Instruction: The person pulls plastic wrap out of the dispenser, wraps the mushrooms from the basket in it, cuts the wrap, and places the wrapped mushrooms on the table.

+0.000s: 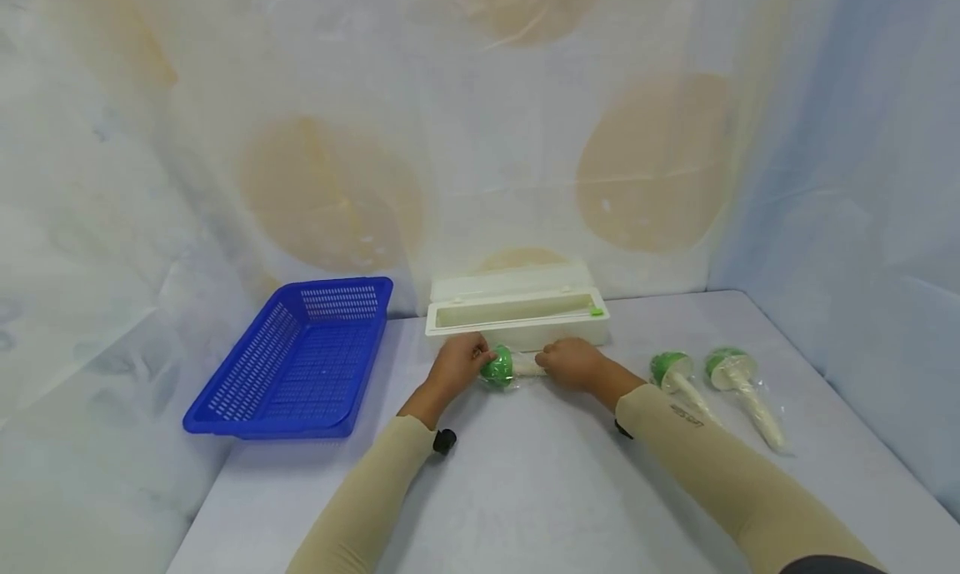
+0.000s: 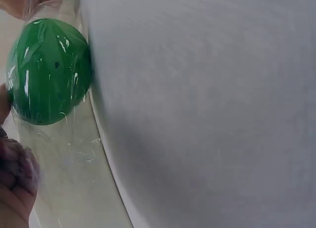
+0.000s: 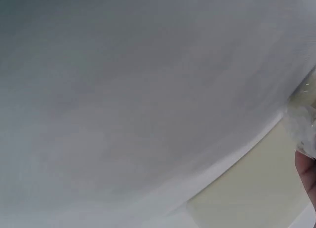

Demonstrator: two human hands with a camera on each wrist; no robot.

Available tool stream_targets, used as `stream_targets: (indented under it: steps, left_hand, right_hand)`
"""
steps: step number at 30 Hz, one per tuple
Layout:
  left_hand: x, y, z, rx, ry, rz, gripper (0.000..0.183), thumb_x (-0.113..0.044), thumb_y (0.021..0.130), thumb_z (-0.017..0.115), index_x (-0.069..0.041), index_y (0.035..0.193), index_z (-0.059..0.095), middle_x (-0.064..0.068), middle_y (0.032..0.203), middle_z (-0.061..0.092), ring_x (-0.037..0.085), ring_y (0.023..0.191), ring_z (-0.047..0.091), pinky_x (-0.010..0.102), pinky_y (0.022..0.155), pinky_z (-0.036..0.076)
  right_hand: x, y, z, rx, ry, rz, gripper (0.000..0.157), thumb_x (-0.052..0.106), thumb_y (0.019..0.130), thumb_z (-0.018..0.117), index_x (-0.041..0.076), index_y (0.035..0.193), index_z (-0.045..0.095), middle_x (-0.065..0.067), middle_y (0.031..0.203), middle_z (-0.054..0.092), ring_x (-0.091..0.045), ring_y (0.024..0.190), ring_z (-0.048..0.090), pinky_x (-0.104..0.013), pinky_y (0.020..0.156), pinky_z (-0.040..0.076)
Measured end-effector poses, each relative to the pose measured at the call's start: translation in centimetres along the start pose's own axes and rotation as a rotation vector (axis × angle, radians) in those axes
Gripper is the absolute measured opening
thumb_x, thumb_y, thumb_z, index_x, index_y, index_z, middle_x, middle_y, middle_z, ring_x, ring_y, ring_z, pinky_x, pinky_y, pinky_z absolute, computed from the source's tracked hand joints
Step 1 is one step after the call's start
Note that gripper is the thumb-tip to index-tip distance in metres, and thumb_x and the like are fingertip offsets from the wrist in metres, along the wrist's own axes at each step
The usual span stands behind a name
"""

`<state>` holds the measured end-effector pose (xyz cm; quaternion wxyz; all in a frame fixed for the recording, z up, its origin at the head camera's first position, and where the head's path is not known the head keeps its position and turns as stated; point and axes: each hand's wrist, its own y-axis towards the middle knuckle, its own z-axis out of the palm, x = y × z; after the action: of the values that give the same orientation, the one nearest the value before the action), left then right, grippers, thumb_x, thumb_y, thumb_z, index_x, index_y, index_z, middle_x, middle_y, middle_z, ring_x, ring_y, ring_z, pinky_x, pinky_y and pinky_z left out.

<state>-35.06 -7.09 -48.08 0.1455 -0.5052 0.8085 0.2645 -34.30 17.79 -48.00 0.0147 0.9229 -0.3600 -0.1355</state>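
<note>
In the head view a mushroom-shaped piece (image 1: 498, 367), green cap and pale stem, lies sideways between both hands in clear plastic wrap. My left hand (image 1: 456, 364) pinches the wrap at the cap end. At the stem's far end my right hand (image 1: 573, 363) grips the stem or its wrap; the fingers hide which. The left wrist view shows the glossy green cap (image 2: 49, 72) close up, with the left hand's fingertips (image 2: 17, 188) bunching the film. Only a sliver of the right hand (image 3: 306, 174) and wrapped stem shows in the right wrist view.
An open white box (image 1: 517, 338) with a raised lid stands just behind the hands; a green tab (image 1: 596, 311) is at its right end. A blue basket (image 1: 363, 374) sits at left. Two more wrapped green-capped mushroom-shaped pieces (image 1: 678, 372) lie at right on the white table (image 1: 525, 491).
</note>
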Motion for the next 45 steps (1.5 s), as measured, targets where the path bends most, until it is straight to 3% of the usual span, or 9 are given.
stream_targets:
  steps: [7, 14, 21, 24, 28, 32, 35, 40, 45]
  left_hand:
    - [-0.2, -0.1, -0.1, 0.057, 0.024, 0.026, 0.033, -0.026, 0.093, 0.066, -0.007, 0.120, 0.064, -0.001, 0.071, 0.057, 0.010, 0.061, 0.048, 0.027, 0.056, 0.044]
    - [-0.3, -0.5, -0.1, 0.029, 0.136, 0.032, 0.014, -0.029, 0.093, 0.066, -0.016, 0.092, 0.066, -0.006, 0.077, 0.064, 0.011, 0.066, 0.053, 0.029, 0.059, 0.045]
    - [-0.9, -0.7, 0.0, 0.113, 0.104, -0.071, 0.017, -0.033, 0.100, 0.054, -0.016, 0.100, 0.056, -0.004, 0.068, 0.057, 0.014, 0.062, 0.052, 0.031, 0.056, 0.043]
    - [-1.2, -0.7, -0.1, 0.106, 0.014, -0.122, 0.016, -0.031, 0.100, 0.056, -0.015, 0.097, 0.056, -0.002, 0.067, 0.058, 0.013, 0.061, 0.055, 0.030, 0.055, 0.044]
    - [-1.1, -0.8, 0.0, 0.073, -0.138, -0.196, 0.017, -0.027, 0.099, 0.059, -0.013, 0.091, 0.056, 0.000, 0.071, 0.059, 0.011, 0.060, 0.060, 0.028, 0.054, 0.049]
    - [-0.7, -0.8, 0.3, 0.036, -0.249, -0.250, 0.017, -0.023, 0.098, 0.060, -0.010, 0.088, 0.057, 0.003, 0.078, 0.059, 0.013, 0.063, 0.062, 0.026, 0.055, 0.052]
    - [-0.5, -0.7, 0.5, 0.024, -0.297, -0.280, 0.015, -0.020, 0.098, 0.060, -0.009, 0.089, 0.058, 0.005, 0.083, 0.059, 0.015, 0.064, 0.063, 0.026, 0.055, 0.053]
    - [-0.4, -0.7, 0.6, 0.065, -0.353, -0.305, 0.015, -0.023, 0.100, 0.057, -0.010, 0.106, 0.059, 0.006, 0.098, 0.062, 0.016, 0.068, 0.064, 0.027, 0.057, 0.054]
    - [-0.3, -0.7, 0.4, 0.113, -0.390, -0.277, 0.021, -0.023, 0.102, 0.053, -0.011, 0.118, 0.059, 0.011, 0.114, 0.063, 0.015, 0.073, 0.065, 0.028, 0.061, 0.055]
  right_hand:
    - [0.4, -0.5, 0.8, -0.136, -0.041, -0.143, 0.030, 0.007, 0.089, 0.064, 0.018, 0.115, 0.054, 0.002, 0.067, 0.055, -0.014, 0.046, 0.045, -0.030, 0.044, 0.041]
    - [0.5, -0.6, 1.0, -0.168, -0.077, -0.167, 0.016, 0.008, 0.089, 0.063, 0.011, 0.093, 0.047, 0.001, 0.074, 0.052, -0.018, 0.060, 0.051, -0.031, 0.048, 0.042]
    - [1.9, -0.7, 0.4, -0.064, -0.053, -0.115, 0.011, 0.002, 0.089, 0.059, 0.004, 0.097, 0.052, -0.006, 0.088, 0.054, -0.022, 0.076, 0.057, -0.033, 0.068, 0.051]
    - [2.3, -0.6, -0.2, 0.030, 0.012, -0.044, 0.012, 0.004, 0.089, 0.060, 0.003, 0.100, 0.055, -0.006, 0.089, 0.057, -0.021, 0.076, 0.059, -0.034, 0.069, 0.052]
    - [2.1, -0.2, -0.9, 0.158, 0.323, 0.140, 0.013, 0.012, 0.094, 0.057, 0.005, 0.104, 0.062, 0.001, 0.086, 0.059, -0.015, 0.075, 0.056, -0.033, 0.071, 0.048]
    - [1.3, 0.0, -0.8, 0.143, 0.799, 0.341, 0.021, 0.002, 0.094, 0.050, 0.001, 0.108, 0.065, 0.000, 0.086, 0.063, -0.014, 0.076, 0.057, -0.032, 0.070, 0.050]
    - [1.0, -0.1, -0.3, 0.083, 0.959, 0.414, 0.022, -0.003, 0.090, 0.058, 0.000, 0.111, 0.063, -0.005, 0.093, 0.064, -0.014, 0.076, 0.060, -0.030, 0.065, 0.052]
    - [0.9, -0.3, 0.2, 0.061, 0.831, 0.521, 0.037, 0.011, 0.081, 0.078, 0.006, 0.114, 0.062, -0.008, 0.101, 0.058, -0.015, 0.072, 0.058, -0.029, 0.062, 0.050]
    - [0.6, -0.6, 0.6, 0.146, 0.645, 0.626, 0.031, 0.032, 0.082, 0.079, 0.008, 0.097, 0.065, -0.001, 0.081, 0.061, -0.017, 0.069, 0.053, -0.033, 0.063, 0.044]
